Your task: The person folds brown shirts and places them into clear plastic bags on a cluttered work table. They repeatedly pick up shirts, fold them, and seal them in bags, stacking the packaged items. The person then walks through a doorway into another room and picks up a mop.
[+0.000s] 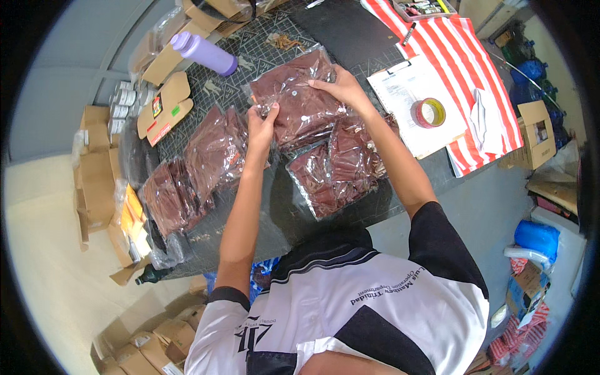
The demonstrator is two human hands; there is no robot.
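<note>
Both my hands hold a clear plastic bag (290, 106) with folded dark maroon cloth inside, above the dark table. My left hand (261, 128) grips its lower left edge, thumb on top. Across from it, my right hand (342, 87) pinches the right side, the thumb lying over the plastic. Below this bag lie more bagged maroon pieces (337, 165), partly behind my right forearm. Further bagged pieces (212, 150) lie left of my left hand, and a small pile (172, 197) sits nearer the table's left edge. The fingers under the held bag are hidden.
A purple bottle (205, 54) lies at the far left beside a flattened cardboard piece (165, 107). To the right are a clipboard with papers (400, 94), a roll of tape (429, 113) and red-and-white striped cloth (450, 47). Cardboard boxes (97, 172) stand left of the table.
</note>
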